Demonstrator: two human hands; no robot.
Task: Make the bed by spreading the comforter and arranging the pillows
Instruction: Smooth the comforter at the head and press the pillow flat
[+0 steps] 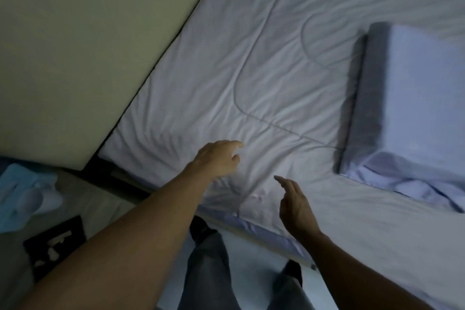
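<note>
"Comforter (251, 70), where is it lying?"
"It's covering the bed: white, quilted, creasing softly. A boxy pillow (415, 95) is sitting to its right."
"And the hands?"
"Left hand (216, 158) and right hand (297, 206) are hovering over it, fingers loose, gripping nothing."

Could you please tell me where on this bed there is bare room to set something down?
The widest bare patch is the comforter between the beige panel and the pillow. A narrower strip runs along the near edge, below the pillow, beside the right hand. The near-left corner is crowded: the left hand and right hand both reach over it.
</note>
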